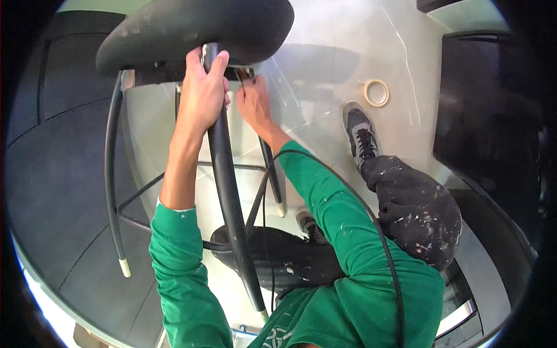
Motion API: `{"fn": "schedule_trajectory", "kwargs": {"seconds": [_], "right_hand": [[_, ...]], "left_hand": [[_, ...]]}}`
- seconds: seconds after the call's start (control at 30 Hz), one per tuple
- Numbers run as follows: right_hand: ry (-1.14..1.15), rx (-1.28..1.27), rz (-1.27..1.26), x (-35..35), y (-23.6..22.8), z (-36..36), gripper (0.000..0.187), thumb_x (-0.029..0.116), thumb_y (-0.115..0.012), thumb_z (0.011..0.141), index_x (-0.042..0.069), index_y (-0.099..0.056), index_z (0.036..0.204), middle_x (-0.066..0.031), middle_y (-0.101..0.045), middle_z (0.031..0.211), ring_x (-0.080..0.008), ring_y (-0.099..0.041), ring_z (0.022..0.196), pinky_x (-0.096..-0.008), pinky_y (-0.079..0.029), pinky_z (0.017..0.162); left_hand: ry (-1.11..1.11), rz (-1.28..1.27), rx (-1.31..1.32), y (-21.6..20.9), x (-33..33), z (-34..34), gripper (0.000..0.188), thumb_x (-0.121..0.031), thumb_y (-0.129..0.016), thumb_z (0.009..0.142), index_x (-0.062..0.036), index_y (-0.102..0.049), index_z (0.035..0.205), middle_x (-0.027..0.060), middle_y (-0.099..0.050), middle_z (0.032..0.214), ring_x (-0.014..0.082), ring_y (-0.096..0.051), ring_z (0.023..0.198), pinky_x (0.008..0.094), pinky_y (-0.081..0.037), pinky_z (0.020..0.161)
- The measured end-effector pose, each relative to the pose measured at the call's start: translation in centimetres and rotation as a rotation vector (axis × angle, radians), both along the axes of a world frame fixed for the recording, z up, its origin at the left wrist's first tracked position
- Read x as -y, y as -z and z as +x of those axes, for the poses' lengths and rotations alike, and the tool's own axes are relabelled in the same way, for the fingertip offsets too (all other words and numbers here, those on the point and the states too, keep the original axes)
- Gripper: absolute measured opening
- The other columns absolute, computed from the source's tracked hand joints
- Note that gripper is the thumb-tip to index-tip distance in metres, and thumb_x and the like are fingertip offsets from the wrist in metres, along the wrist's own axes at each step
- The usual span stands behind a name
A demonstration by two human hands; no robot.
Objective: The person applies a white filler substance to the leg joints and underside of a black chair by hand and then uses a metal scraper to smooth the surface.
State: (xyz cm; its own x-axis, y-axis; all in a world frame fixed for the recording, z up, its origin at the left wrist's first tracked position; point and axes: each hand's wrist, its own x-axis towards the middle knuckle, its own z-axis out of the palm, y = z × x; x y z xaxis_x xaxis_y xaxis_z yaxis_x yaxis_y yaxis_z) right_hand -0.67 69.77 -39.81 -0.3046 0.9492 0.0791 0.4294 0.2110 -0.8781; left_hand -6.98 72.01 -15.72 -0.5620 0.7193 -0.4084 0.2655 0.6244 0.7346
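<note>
Head view. Black chair with a smooth rounded seat (pixel 197 35) and slim tubular legs — upper left to centre, seat at top, legs running down the picture, ends pale. Left hand (pixel 204 95): fingers wrapped around the upper end of the nearest thick black leg (pixel 223 156), thumb along it, just under the seat. Right hand (pixel 255 104): fingers bent beneath the seat edge, by the top of another black leg (pixel 272 174) — cannot tell what, if anything, they pinch. Black cable (pixel 386 249) across the right green sleeve (pixel 331 209). Cream tape roll (pixel 376 105) on pale veined floor (pixel 400 116), near grey-and-black shoe (pixel 361 130).
</note>
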Motion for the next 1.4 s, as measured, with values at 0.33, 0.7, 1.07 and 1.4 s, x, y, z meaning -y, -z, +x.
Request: {"fn": "schedule_trajectory", "kwargs": {"seconds": [0.33,0.7,1.07,1.4], "right_hand": [[0.001,0.069,0.037,-0.4,-0.4,-0.1,0.029,0.015,-0.064,0.090,0.004,-0.069,0.117,-0.0209,-0.058,0.104,-0.0394,-0.059,0.100,-0.0546,-0.045,0.082],[0.007,0.118,0.010,-0.4,-0.6,-0.4,0.028,0.015,-0.065,0.088,0.004,-0.072,0.113,-0.0200,-0.058,0.104,-0.0395,-0.060,0.099,-0.0545,-0.045,0.082],[-0.009,0.077,-0.012,0.3,0.2,0.0,0.026,0.016,-0.066,0.087,0.006,-0.072,0.110,-0.0200,-0.060,0.103,-0.0396,-0.058,0.101,-0.0550,-0.044,0.080],[-0.002,0.047,-0.045,1.5,0.3,0.4,0.024,0.014,-0.066,0.086,0.005,-0.072,0.107,-0.0193,-0.060,0.102,-0.0397,-0.060,0.099,-0.0550,-0.046,0.080]], "left_hand": [[0.022,0.006,-0.020,-0.4,0.0,-0.1,0.067,-0.039,-0.060,0.103,0.0071,-0.039,0.146,0.0078,-0.061,0.071,0.0163,-0.061,0.056,0.0330,-0.052,0.055],[0.008,-0.003,-0.011,0.2,0.4,-0.3,0.068,-0.041,-0.060,0.102,0.0069,-0.038,0.147,0.0080,-0.061,0.072,0.0161,-0.061,0.057,0.0335,-0.052,0.056],[-0.002,0.014,0.003,-0.3,0.4,-0.2,0.064,-0.037,-0.061,0.103,0.0077,-0.039,0.144,0.0079,-0.061,0.071,0.0170,-0.060,0.056,0.0332,-0.051,0.053],[-0.006,0.005,-0.009,-0.3,0.2,-0.2,0.067,-0.039,-0.061,0.103,0.0094,-0.039,0.144,0.0085,-0.062,0.071,0.0166,-0.061,0.056,0.0330,-0.051,0.054]]}}
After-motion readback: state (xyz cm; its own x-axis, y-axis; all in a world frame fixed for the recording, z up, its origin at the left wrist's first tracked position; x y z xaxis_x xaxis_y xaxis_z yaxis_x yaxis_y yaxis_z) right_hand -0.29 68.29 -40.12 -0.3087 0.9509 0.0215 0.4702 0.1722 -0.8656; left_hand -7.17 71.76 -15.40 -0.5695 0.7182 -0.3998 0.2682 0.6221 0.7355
